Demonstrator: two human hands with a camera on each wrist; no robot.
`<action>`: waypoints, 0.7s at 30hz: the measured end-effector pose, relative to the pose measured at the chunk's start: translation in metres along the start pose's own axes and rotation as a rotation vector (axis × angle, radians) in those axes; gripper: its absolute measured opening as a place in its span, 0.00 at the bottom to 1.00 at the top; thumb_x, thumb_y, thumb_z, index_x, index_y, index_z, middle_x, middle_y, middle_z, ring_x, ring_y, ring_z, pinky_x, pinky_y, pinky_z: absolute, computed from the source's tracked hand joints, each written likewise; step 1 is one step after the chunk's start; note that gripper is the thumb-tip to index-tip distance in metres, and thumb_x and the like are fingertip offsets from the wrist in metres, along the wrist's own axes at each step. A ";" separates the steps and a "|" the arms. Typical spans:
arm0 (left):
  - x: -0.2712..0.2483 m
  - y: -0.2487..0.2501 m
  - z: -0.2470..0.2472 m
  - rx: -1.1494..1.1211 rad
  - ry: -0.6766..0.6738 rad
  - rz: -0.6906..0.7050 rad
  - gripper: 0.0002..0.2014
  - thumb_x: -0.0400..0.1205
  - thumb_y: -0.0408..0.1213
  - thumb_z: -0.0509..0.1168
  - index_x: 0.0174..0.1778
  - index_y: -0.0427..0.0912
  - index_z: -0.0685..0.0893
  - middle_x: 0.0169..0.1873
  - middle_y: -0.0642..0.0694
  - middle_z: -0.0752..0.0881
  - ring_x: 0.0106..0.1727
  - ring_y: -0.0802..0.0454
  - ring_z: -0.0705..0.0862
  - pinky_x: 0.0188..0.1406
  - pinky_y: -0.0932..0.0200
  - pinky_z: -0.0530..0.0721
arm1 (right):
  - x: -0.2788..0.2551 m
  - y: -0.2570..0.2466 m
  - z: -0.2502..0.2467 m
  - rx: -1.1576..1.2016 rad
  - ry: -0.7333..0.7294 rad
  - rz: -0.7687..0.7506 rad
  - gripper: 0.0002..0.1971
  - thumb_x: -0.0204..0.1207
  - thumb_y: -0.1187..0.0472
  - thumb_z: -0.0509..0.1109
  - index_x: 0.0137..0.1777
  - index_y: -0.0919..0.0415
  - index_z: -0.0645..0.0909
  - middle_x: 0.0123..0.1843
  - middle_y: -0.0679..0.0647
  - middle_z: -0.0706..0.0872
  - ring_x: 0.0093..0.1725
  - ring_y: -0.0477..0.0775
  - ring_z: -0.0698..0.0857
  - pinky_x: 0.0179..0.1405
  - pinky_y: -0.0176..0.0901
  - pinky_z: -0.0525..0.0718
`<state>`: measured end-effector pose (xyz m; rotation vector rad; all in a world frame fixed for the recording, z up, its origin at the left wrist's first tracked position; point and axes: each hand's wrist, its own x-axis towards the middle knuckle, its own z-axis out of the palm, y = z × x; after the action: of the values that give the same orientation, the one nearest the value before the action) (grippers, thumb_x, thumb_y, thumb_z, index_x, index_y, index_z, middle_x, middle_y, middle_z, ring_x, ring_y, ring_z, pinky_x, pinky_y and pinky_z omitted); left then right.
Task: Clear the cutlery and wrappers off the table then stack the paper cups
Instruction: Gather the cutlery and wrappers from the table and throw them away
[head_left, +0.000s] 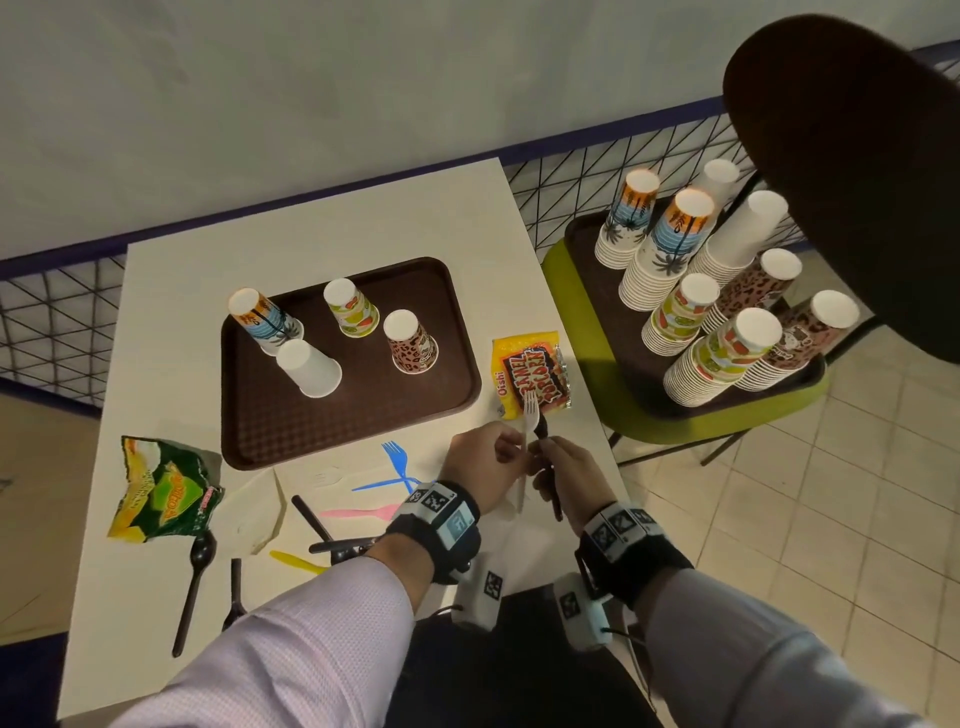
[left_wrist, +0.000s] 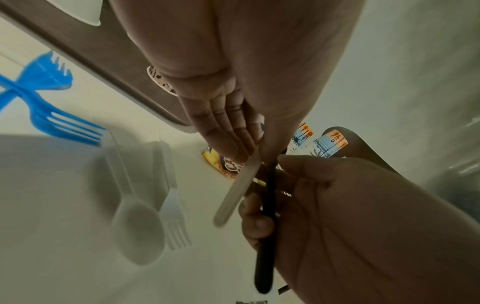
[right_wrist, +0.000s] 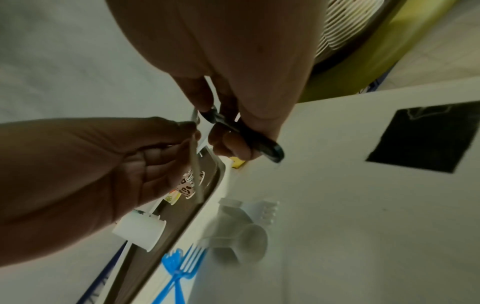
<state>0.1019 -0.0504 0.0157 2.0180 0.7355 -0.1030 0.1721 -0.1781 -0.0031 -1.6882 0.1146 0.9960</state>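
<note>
Fingers (head_left: 506, 448) of the left hand (head_left: 480, 460) are pinching the shaft of a white fork (head_left: 527, 426), its tines pointing up and away from the person, while the right hand (head_left: 563, 475) is curling around the handle of a black utensil (head_left: 548, 467) just beside it; whether that one is a spoon or a fork cannot be told. Both hands are hovering over the counter (head_left: 171, 291), just off the near right corner of the brown tray (head_left: 363, 415), and the two utensils are standing almost side by side.

On the brown tray four paper cups are sitting upside down: a palm-print cup (head_left: 262, 319), a plain white cup (head_left: 309, 369), a fruit-print cup (head_left: 350, 307) and a leopard-print cup (head_left: 410, 342). Right of the tray a yellow popcorn wrapper (head_left: 527, 374) is lying flat. Near the tray's near left corner a green snack wrapper (head_left: 163, 491) is lying crumpled. Along the tray's near edge two blue forks (head_left: 397, 470) are lying crossed, with a pink spoon (head_left: 358, 513), a yellow utensil (head_left: 293, 560) and several black utensils (head_left: 195, 587) closer to the person. Well to the right of the tray, a green chair (head_left: 587, 374) is carrying a second tray with tall stacks of cups (head_left: 670, 291).
</note>
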 end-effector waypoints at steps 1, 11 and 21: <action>0.001 0.001 0.001 -0.004 -0.010 -0.010 0.15 0.78 0.46 0.77 0.59 0.46 0.88 0.44 0.51 0.92 0.47 0.53 0.91 0.52 0.58 0.89 | 0.000 -0.001 0.001 0.009 -0.005 0.002 0.18 0.89 0.56 0.57 0.54 0.68 0.85 0.38 0.59 0.83 0.30 0.53 0.77 0.30 0.48 0.73; 0.010 -0.003 0.000 -0.039 -0.125 0.043 0.26 0.76 0.36 0.79 0.70 0.46 0.83 0.49 0.49 0.93 0.48 0.58 0.92 0.55 0.61 0.89 | 0.008 -0.006 -0.009 -0.161 0.066 -0.009 0.11 0.87 0.62 0.61 0.53 0.66 0.84 0.38 0.57 0.87 0.31 0.50 0.79 0.34 0.45 0.76; 0.024 -0.033 -0.024 0.837 -0.405 0.176 0.31 0.74 0.42 0.78 0.75 0.50 0.79 0.67 0.44 0.73 0.69 0.44 0.75 0.64 0.47 0.83 | 0.015 0.001 -0.043 -0.213 0.105 0.091 0.12 0.90 0.62 0.57 0.57 0.69 0.80 0.34 0.58 0.82 0.34 0.52 0.78 0.37 0.42 0.75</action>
<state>0.0987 -0.0075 -0.0052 2.7076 0.2525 -0.8015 0.2045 -0.2082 -0.0127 -1.9450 0.1608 1.0156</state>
